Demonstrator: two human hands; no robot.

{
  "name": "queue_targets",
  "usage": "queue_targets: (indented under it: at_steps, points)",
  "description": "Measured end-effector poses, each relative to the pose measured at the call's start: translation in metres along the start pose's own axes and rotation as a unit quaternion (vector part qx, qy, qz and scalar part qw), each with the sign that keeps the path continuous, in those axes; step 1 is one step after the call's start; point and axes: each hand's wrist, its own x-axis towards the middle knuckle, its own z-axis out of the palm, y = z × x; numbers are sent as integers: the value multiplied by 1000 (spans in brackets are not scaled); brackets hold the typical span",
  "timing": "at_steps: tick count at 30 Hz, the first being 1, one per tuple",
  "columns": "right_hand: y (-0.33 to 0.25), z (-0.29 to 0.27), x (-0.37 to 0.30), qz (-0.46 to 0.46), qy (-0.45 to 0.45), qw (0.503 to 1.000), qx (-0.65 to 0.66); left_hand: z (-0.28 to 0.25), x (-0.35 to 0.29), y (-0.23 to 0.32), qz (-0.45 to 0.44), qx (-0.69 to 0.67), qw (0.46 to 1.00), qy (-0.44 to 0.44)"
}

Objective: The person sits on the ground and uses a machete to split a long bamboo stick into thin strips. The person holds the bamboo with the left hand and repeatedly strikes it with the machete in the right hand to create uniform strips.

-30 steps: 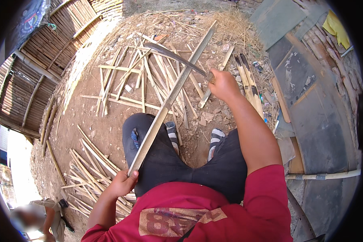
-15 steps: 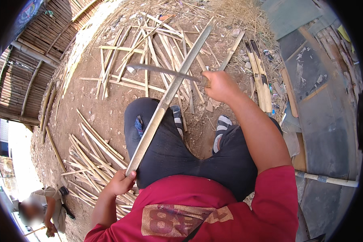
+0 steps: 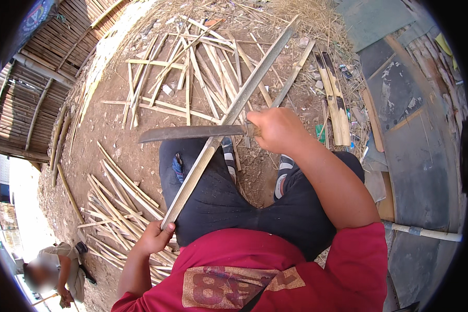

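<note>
My right hand [image 3: 276,128] is closed round the handle of a machete [image 3: 190,133], whose dark blade points left. The blade lies across a long split bamboo strip [image 3: 255,80], near where its grey face changes to a pale, shaved stretch. My left hand [image 3: 155,237] grips the strip's near end, beside my left thigh. From there the strip slants up over my left knee to the far right, its far end above the ground. Whether the blade's edge touches the strip or hovers over it, I cannot tell.
Split bamboo strips [image 3: 213,67] lie criss-crossed on the dirt ahead. Another pile of strips [image 3: 117,203] is at my left. Charred bamboo pieces [image 3: 334,104] and dark sheets [image 3: 416,171] are on the right. A person [image 3: 62,270] crouches at the lower left, near a bamboo wall [image 3: 26,104].
The machete has come toward me along the bamboo strip, its blade now more level. The strip's far end has swung a little to the right. My left hand keeps its grip.
</note>
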Motion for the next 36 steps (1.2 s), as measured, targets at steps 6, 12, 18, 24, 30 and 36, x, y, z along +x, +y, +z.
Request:
queue_targets:
  at_steps: [6, 12, 18, 24, 30, 36]
  points:
    - [17, -10, 3, 56, 18, 998, -8, 1, 5, -6, -39, -38, 998, -24]
    - [57, -8, 4, 89, 22, 996, 0, 1, 7, 7, -30, -59, 997, -33]
    - [10, -26, -8, -5, 23, 997, -73, 0, 2, -12, -1, -40, 999, -12]
    - [61, -19, -10, 107, 90, 990, -20, -3, 10, 1, -44, -55, 996, -54]
    - [48, -33, 2, 77, 74, 994, -7, 0, 10, -20, 39, 38, 998, 24]
    - [53, -38, -4, 103, 133, 985, 34, 2, 9, -26, -7, -33, 999, -20]
